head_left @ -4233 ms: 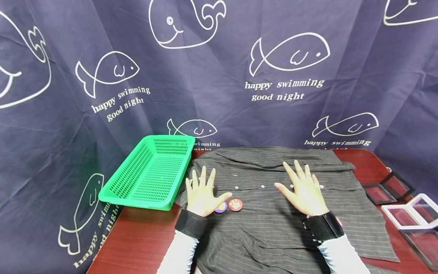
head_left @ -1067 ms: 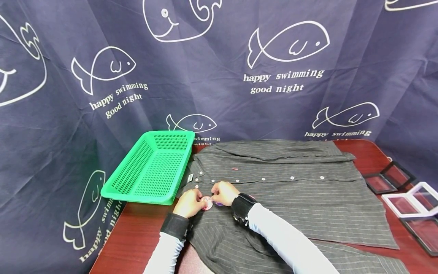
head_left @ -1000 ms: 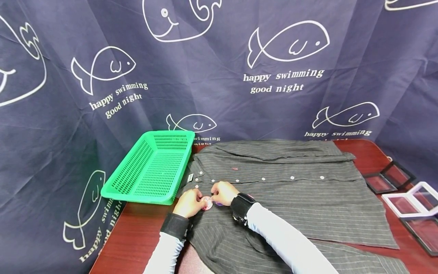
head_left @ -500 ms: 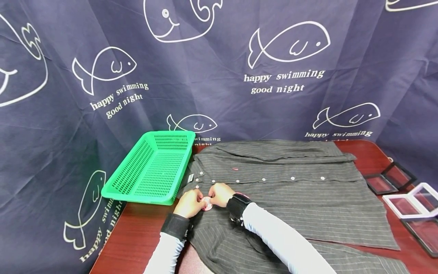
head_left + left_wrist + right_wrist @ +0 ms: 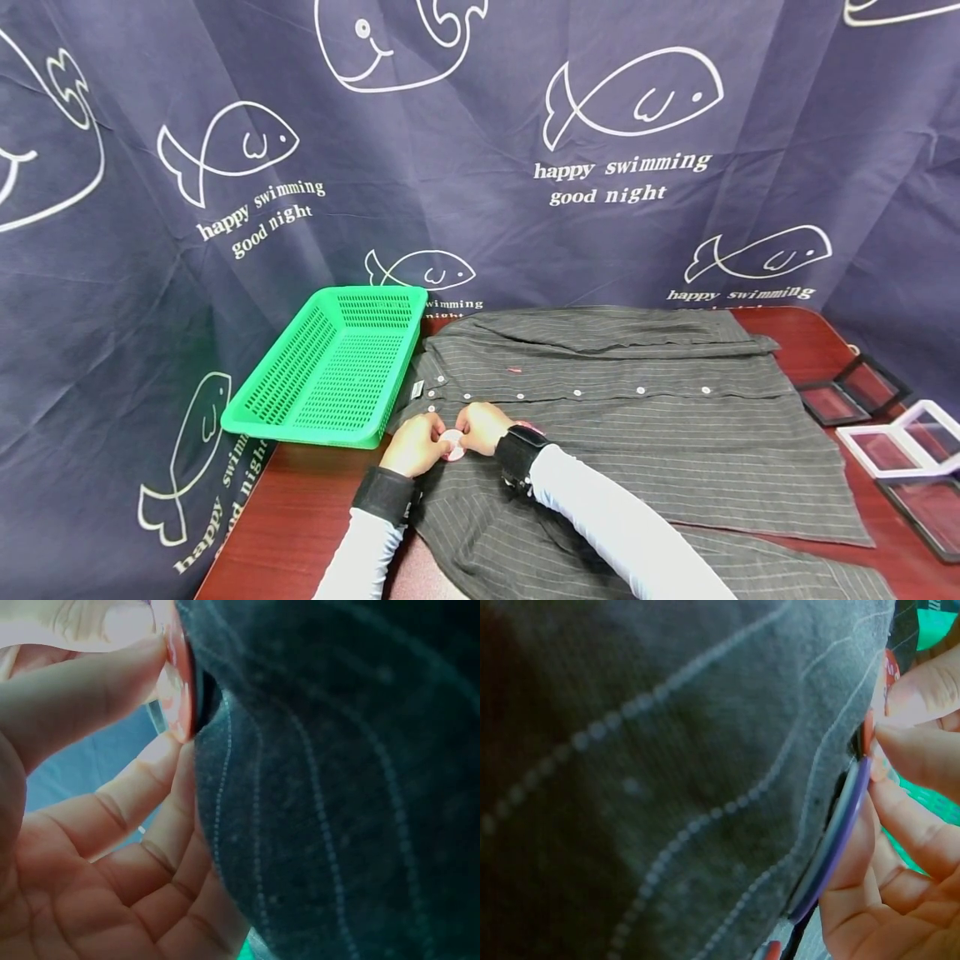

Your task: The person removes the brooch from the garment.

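A red round badge sits on the chest of a dark pinstriped shirt spread over the table. My left hand pinches its left edge, thumb on the face. From the other side, my right hand grips the same badge, thumbs close together. In the left wrist view the badge stands edge-on against the cloth, its dark back facing the fabric. A purple-rimmed badge lies on the shirt by my right fingers in the right wrist view; in the head view my right hand hides it.
A green plastic basket stands at the table's left. Folding frames, one black and one white, lie at the right edge. A patterned curtain hangs behind the reddish table.
Earlier both hands were spread apart above the shirt; they have since come together on the red badge, which has moved left past the purple one. Over the last second, my right hand shifted slightly left.
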`<state>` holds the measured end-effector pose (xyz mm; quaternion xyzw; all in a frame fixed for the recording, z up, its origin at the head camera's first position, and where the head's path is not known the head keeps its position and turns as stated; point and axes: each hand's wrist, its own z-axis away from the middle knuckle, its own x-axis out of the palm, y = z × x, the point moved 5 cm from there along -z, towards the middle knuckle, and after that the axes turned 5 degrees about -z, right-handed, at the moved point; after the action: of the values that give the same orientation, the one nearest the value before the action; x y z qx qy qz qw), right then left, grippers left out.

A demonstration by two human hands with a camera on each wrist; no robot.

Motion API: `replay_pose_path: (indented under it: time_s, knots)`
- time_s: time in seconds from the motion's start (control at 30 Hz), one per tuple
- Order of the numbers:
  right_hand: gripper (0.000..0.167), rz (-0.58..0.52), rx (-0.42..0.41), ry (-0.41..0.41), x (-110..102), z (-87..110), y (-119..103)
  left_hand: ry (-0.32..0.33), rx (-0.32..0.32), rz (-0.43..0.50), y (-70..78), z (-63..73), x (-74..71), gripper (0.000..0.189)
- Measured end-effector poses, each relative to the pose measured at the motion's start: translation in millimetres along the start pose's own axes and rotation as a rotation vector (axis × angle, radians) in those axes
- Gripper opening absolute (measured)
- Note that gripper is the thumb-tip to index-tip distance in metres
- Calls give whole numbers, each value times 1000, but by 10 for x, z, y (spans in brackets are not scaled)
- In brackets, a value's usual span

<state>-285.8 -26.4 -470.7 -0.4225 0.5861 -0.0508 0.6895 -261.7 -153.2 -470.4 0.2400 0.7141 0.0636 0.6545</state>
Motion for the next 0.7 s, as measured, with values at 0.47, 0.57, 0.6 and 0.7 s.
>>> replay_pose_path:
  time_s: [0.47,0.57,0.6,0.7]
  knots:
    - [5,9,-19,33,-23,-2,12,12,80,47,-11,-25,-20,13]
    - [5,6,-14,34,-26,1,20,17,128,50,12,-20,-29,14]
    - [5,3,-12,35,-31,4,19,15,142,51,19,-16,-30,15]
    - [5,-15,-10,36,-47,14,13,20,183,39,38,4,-34,20]
